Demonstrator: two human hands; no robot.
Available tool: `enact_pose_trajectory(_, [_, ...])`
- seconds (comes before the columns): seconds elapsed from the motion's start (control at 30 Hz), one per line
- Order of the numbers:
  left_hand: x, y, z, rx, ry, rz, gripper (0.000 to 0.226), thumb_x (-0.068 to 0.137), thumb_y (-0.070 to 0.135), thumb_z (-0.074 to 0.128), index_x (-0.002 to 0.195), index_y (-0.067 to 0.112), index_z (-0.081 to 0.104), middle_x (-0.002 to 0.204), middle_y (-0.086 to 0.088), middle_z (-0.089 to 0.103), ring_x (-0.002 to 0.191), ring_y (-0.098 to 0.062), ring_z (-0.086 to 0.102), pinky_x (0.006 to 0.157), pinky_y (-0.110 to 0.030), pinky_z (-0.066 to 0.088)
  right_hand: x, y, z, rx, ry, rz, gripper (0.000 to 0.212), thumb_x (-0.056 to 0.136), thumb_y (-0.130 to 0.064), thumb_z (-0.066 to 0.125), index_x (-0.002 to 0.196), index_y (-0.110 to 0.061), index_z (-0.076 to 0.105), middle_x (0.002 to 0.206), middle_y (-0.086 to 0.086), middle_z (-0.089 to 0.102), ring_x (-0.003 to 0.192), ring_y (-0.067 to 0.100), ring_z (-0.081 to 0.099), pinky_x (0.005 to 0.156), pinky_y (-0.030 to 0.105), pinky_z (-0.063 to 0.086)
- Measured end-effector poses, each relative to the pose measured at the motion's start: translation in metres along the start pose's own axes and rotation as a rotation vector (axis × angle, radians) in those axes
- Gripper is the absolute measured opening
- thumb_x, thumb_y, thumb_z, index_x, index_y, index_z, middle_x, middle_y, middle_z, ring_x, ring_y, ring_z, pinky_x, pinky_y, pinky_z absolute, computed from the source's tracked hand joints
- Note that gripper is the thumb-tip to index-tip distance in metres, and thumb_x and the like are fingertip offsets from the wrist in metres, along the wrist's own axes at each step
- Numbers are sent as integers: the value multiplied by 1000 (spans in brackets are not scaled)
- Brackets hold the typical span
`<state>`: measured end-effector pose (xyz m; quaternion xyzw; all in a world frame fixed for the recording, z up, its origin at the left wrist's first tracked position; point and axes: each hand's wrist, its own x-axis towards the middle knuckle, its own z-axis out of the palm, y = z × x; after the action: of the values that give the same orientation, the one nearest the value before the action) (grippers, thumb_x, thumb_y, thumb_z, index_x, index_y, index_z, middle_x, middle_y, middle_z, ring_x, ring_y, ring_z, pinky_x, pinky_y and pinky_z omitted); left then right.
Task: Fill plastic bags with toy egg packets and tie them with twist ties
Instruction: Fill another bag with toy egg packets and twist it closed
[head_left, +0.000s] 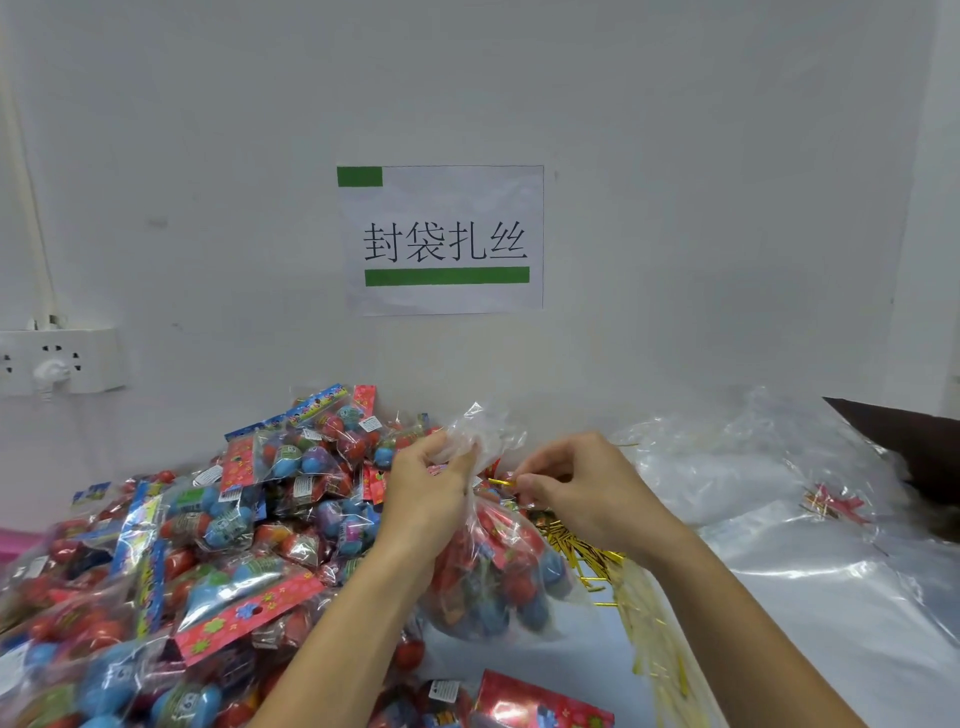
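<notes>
Filled bag (488, 566) stood on the pale table (857, 623), directly below the wall sign (444, 240). Left hand (423, 491) gripped the bag's gathered neck, fingers curled round the plastic. Right hand (576, 486) pinched a gold twist tie (500, 482) at the neck, just right of the left hand. Loose ties (582, 545) lay heaped behind the bag, below and right of the sign. Egg packets (208, 545) were piled high, below and left of the sign — red and blue eggs in printed sleeves. Empty clear bags (727, 467) lay further right. Grey-white wall; socket strip (57, 361) far left of the sign, one plug in.
</notes>
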<state>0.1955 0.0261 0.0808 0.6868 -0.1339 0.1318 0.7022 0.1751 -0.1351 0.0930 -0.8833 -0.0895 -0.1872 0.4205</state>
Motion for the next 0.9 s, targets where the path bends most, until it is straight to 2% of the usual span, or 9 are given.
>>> enact_pose_trajectory(0.1, [0,0,2,4,-55,21,31,94,37,64,120,21,70,107,-19,72,94,-21,70,92,-39,57,-1,-4,6,-68,12,-33,21,90,-17,70,70,-22,75,69,-7,73,68,6,67,67,25,54])
enact_pose_trajectory(0.2, [0,-3,3,21,-91,62,16,96,35,63,89,36,77,96,-24,69,76,-25,66,82,-49,57,-3,-6,10,-91,3,-53,19,91,-15,67,76,-20,78,66,-9,71,60,1,59,61,19,45])
enact_pose_trajectory(0.3, [4,-7,2,24,-92,65,17,96,34,63,87,38,78,90,-13,75,82,-22,72,77,-45,61,-3,-9,10,-61,-17,-69,22,92,-14,66,74,-20,77,57,-17,65,54,-5,55,56,10,39])
enact_pose_trajectory(0.37, [6,-9,1,16,-111,59,16,95,34,64,89,35,78,90,1,78,86,-15,75,72,-32,59,-4,-11,10,-41,-37,-70,32,93,-14,66,65,-26,72,50,-23,59,50,-8,53,52,7,36])
enact_pose_trajectory(0.5, [5,-9,3,-5,-160,36,21,97,29,61,86,35,78,87,0,78,80,-15,76,63,-20,56,-6,-15,10,-35,-95,-68,59,96,-15,62,42,-38,59,40,-23,49,42,-7,48,46,8,34])
enact_pose_trajectory(0.6, [4,-9,4,-71,-171,20,18,94,32,63,90,25,79,87,-6,78,79,-20,76,60,-23,56,-6,-13,10,33,-124,-40,49,97,-16,61,49,-25,61,43,-13,47,42,2,40,51,19,33])
enact_pose_trajectory(0.67, [5,-8,4,-92,-160,6,31,83,43,64,95,17,76,87,-8,78,79,-21,76,63,-27,56,-6,-12,9,95,-131,-26,37,98,-17,61,61,-15,67,51,-8,53,49,6,44,55,23,38])
enact_pose_trajectory(0.83, [7,-9,3,-119,-122,-17,58,74,50,66,112,6,71,103,-14,75,97,-31,73,87,-47,58,-6,-13,9,191,-108,-3,18,97,-16,64,87,-23,78,76,-14,75,70,-3,67,70,19,50])
enact_pose_trajectory(0.9, [8,-10,2,-137,-117,-11,58,73,50,66,111,6,71,101,-14,76,95,-32,73,85,-47,58,-5,-12,9,225,-92,10,19,96,-16,65,86,-25,78,85,-9,78,83,3,72,82,25,56])
